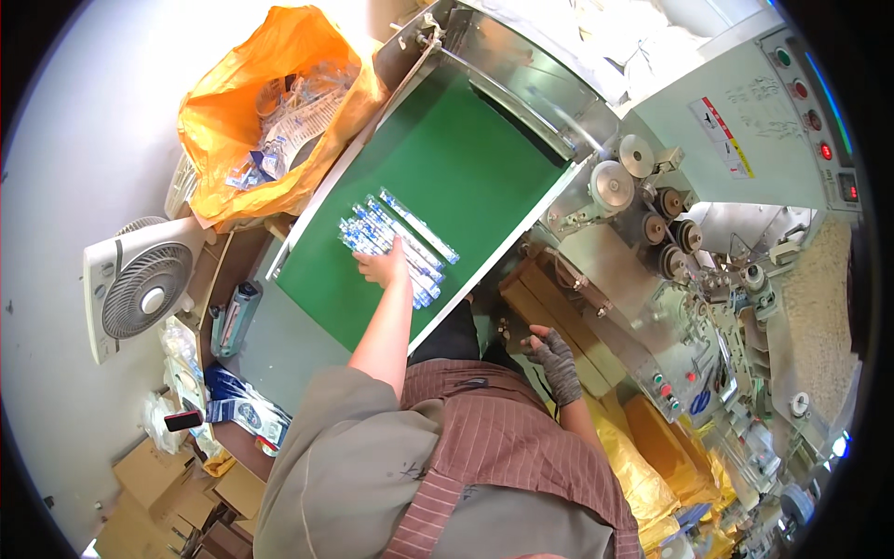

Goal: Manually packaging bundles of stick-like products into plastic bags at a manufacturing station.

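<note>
Wrapped sticks (412,240) look light, slick — gather them mid-length; left hand (378,267) touches them, clamped or not I can't tell — right hand's (557,366) fingers loosely parted

A pinstriped maroon apron (503,433) covers an olive-grey shirt (326,466).

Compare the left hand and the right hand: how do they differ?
Covering: the left hand looks bare; the right hand wears a grey fingerless wrap or glove.
Position: the left hand is over the green belt; the right hand is off it, to the right.
Contact: the left hand touches slim blue-and-white packets; the right hand shows nothing held.
Shared: bare fingertips.
</note>
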A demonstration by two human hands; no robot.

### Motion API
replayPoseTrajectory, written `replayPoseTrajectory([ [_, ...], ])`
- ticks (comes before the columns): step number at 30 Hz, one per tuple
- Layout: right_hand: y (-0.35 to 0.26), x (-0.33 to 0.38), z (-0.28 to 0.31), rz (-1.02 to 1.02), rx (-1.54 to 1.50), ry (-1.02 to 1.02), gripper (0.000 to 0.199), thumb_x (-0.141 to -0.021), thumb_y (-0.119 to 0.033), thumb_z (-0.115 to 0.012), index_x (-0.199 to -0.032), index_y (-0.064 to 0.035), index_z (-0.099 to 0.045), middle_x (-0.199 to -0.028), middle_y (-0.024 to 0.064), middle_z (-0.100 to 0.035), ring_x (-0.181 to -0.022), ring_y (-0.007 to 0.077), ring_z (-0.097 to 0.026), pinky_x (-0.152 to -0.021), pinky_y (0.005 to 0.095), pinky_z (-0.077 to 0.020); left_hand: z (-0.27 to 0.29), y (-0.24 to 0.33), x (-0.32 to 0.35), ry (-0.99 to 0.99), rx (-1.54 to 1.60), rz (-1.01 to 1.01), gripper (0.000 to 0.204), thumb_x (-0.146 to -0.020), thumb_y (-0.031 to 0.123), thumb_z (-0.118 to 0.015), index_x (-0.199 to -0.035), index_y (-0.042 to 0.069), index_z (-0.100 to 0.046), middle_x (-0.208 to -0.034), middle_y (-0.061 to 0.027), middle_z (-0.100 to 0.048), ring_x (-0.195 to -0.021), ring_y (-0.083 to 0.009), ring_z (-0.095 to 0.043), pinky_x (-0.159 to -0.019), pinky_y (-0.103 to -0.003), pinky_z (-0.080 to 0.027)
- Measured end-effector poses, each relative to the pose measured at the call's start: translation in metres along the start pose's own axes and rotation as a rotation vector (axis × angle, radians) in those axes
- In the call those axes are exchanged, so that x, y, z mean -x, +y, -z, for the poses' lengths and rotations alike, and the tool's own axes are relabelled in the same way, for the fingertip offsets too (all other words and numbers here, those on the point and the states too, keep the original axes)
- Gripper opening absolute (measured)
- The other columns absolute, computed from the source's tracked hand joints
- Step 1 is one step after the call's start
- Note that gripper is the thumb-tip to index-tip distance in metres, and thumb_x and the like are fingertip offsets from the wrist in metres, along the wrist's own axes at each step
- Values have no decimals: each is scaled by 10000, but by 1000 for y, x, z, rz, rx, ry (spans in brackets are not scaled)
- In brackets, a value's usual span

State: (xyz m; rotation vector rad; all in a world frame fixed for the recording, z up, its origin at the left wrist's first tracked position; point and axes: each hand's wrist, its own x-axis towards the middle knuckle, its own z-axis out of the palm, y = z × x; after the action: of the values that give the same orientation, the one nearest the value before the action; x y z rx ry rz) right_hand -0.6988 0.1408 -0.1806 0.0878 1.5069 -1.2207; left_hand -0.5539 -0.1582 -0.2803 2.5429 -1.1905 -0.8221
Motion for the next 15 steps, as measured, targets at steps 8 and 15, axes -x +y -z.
replayPoseTrajectory([
  [8, -6, 7, 9, 19, -22, 23, 267, -892, -111, -549, -1139, -16, -509, -929, 74, -606, -840, 132, -598, -756, 250, -489, -9, 36, 15, -10, -117, 122, 1129, -662, 449, -756, -1433, 89, -14, -1382, -205, -235, -1249, -354, -289, -946, -553, -366],
  [15, -6, 12, 18, 62, 17, 91, 250, -897, -115, -548, -1125, -16, -519, -932, 70, -607, -848, 131, -602, -764, 244, -484, -16, 23, 11, 72, -188, 109, 1121, -656, 430, -759, -1434, 97, -22, -1370, -205, -257, -1232, -360, -315, -910, -546, -395],
])
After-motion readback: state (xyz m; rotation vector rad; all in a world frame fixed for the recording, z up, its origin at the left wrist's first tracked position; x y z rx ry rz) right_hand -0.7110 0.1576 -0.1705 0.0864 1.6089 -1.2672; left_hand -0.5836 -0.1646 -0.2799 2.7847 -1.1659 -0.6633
